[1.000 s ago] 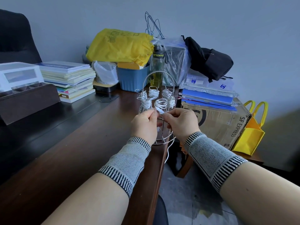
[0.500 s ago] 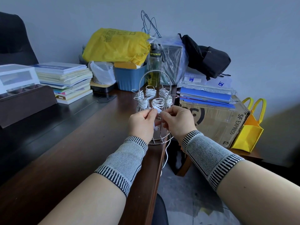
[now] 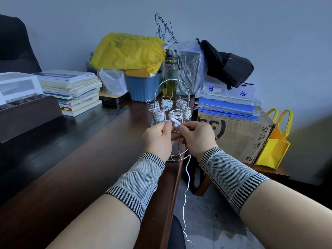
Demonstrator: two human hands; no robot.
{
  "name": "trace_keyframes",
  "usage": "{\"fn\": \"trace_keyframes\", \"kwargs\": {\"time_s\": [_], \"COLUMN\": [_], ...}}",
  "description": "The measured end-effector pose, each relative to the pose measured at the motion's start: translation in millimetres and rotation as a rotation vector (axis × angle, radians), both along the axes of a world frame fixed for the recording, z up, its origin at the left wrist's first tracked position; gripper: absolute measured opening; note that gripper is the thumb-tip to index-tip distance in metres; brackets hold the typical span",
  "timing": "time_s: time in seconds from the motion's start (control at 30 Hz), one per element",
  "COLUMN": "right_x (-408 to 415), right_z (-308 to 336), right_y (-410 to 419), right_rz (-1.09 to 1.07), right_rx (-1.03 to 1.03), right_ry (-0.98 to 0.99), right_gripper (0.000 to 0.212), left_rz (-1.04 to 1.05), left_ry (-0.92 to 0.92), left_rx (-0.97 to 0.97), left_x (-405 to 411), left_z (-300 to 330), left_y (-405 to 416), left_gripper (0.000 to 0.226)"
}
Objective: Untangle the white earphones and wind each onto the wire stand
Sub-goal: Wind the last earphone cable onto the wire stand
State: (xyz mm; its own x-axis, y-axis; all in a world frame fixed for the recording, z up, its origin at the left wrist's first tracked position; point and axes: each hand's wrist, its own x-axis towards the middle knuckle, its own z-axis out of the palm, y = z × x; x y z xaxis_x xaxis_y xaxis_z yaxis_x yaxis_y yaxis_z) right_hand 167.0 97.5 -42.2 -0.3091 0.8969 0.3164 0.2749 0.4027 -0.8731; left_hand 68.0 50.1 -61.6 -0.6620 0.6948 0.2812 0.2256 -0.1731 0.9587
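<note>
Left hand [image 3: 158,139] and right hand [image 3: 197,137] meet in front of the stand [image 3: 172,97], fingertips pinched on a white earphone [image 3: 175,121] piece between them. Its cord [image 3: 186,186] hangs from under the right hand toward 6 o'clock, past the desk [image 3: 71,177] edge. Several wound white coils sit on the stand's hooks just at 12 o'clock of the hands. Box [image 3: 239,133] at 3 o'clock; books [image 3: 71,90] at 10 o'clock; yellow bag [image 3: 127,51] at 11 o'clock.
</note>
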Motion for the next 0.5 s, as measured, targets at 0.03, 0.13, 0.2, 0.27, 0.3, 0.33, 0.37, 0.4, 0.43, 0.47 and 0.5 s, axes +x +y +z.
{"fn": "trace_keyframes", "kwargs": {"time_s": [0.03,0.13,0.2,0.27,0.3,0.33,0.37,0.4,0.43,0.47,0.5], "right_x": [0.1,-0.9,-1.6,-2.1,-2.1,-1.8,-1.0,0.6,2.8,5.5,7.7], "right_z": [-0.5,-1.6,-1.5,0.0,0.5,0.7,0.2,-0.6,-1.6,-2.7,-3.4], "right_y": [1.4,1.7,0.9,0.0,-0.3,-0.6,-0.9,-1.3,-1.8,-2.5,-3.8], "right_rz": [-0.018,-0.06,-0.08,-0.093,-0.103,-0.119,-0.136,-0.154,-0.166,-0.167,-0.152], "right_rx": [0.034,0.092,0.131,0.162,0.185,0.223,0.271,0.318,0.356,0.391,0.422], "right_ry": [-0.034,-0.064,-0.104,-0.173,-0.205,-0.227,-0.234,-0.222,-0.192,-0.148,-0.103], "right_gripper": [0.021,0.018,0.019,0.023,0.025,0.027,0.028,0.028,0.026,0.023,0.02], "left_rz": [0.014,0.073,0.102,0.108,0.107,0.109,0.112,0.109,0.098,0.079,0.065], "left_ry": [0.016,0.076,0.147,0.189,0.196,0.202,0.211,0.211,0.198,0.181,0.168], "left_rx": [-0.001,-0.017,-0.038,-0.063,-0.077,-0.091,-0.099,-0.101,-0.094,-0.089,-0.083], "left_x": [-0.7,-3.1,-3.0,-4.5,-5.7,-6.0,-6.3,-6.4,-6.4,-5.2,-4.7], "left_z": [-0.9,-6.4,-8.2,-8.9,-9.9,-10.2,-10.6,-10.8,-10.3,-9.1,-8.4], "left_y": [0.5,4.9,5.8,6.8,7.8,8.1,8.7,8.9,9.0,8.5,8.0], "left_gripper": [0.028,0.02,0.014,0.023,0.027,0.028,0.026,0.022,0.019,0.021,0.024]}}
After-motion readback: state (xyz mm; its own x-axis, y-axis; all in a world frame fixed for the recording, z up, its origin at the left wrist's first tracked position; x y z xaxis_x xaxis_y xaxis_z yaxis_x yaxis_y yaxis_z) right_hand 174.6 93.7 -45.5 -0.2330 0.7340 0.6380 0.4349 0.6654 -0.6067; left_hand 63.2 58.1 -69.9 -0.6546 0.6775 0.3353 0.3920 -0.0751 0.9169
